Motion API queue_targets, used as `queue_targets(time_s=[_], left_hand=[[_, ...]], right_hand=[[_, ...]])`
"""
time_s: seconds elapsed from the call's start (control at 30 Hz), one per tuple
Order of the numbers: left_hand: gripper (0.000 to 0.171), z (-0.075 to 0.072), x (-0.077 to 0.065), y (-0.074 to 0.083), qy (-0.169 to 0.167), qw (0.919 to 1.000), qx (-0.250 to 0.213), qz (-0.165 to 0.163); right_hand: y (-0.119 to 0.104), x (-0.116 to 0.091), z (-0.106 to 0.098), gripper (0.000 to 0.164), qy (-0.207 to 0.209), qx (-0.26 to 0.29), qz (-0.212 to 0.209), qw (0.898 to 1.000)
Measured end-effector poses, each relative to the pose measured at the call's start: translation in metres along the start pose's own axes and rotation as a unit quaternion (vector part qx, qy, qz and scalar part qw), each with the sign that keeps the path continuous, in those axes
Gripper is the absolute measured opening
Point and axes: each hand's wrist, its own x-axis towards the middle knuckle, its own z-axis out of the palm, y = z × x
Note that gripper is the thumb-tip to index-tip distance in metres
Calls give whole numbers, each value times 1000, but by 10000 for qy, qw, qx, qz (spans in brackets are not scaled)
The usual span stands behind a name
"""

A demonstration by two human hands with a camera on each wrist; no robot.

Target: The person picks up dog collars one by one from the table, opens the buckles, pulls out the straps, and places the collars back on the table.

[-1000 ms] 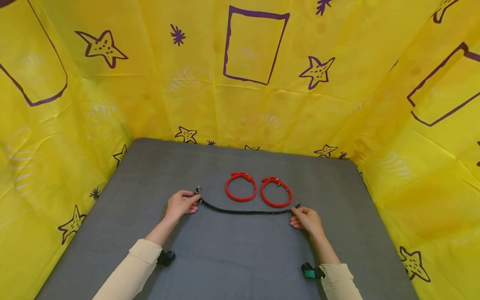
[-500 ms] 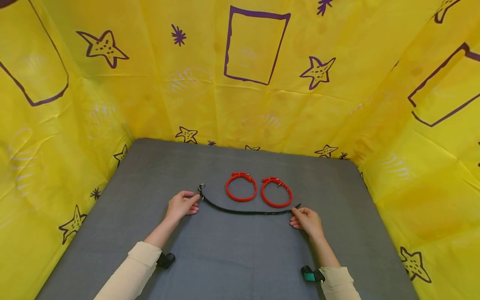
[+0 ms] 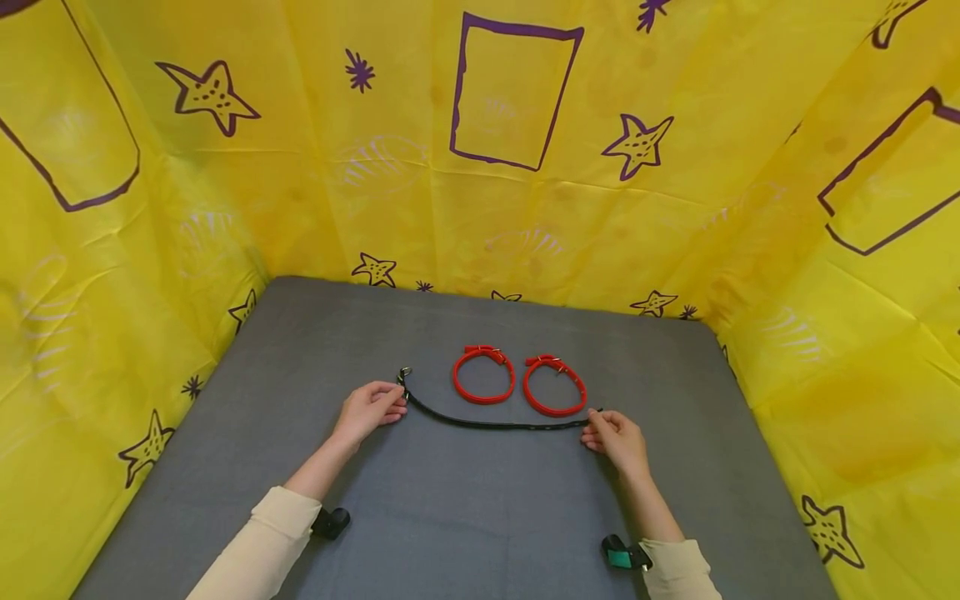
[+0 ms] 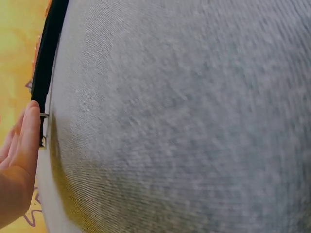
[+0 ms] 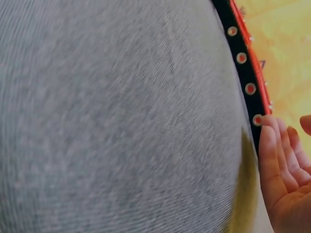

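A black buckle collar (image 3: 480, 425) stretches in a shallow sagging curve between my two hands, unfastened. My left hand (image 3: 369, 408) pinches it beside the metal buckle (image 3: 405, 372), which points up past the fingertips. At the other end my right hand (image 3: 617, 437) pinches the strap close to its tip, most of which the fingers hide. The right wrist view shows metal-rimmed holes along the black strap (image 5: 245, 73) above the fingers (image 5: 272, 150). Two red collars (image 3: 483, 398) (image 3: 555, 410), both buckled into rings, lie side by side just beyond the black one.
A grey cloth-covered table (image 3: 480, 517) carries everything. Yellow printed cloth walls (image 3: 517, 217) enclose its back, left and right sides. A dark wrist-worn device sits by each sleeve, the left one (image 3: 330, 523) and the right one (image 3: 624, 554).
The buckle end has tipped upward and slightly right by my left fingers, and the left hand has shifted a little right. My right fingers sit nearer the strap's tip. The red collars stay put.
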Motion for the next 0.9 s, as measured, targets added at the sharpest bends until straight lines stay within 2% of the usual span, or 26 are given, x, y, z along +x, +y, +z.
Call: queue_targets(time_s=[0.33,0.5,0.63,0.9], left_hand=[[39,11,-3,14,-386,9984,-369,188],[38,16,-1,16,-594,9970,-425,271],[39,21,-1,17,-728,9963,-276,360],[43,35,4,22,-889,9952,-7,422]], right_hand=[[-16,-6,13,31,-103,330,-289,9990],[-22,-9,24,31,-317,438,-568,9969],[-25,-12,35,35,-549,462,-730,9947],[-35,-14,61,41,-1205,746,-577,9882]])
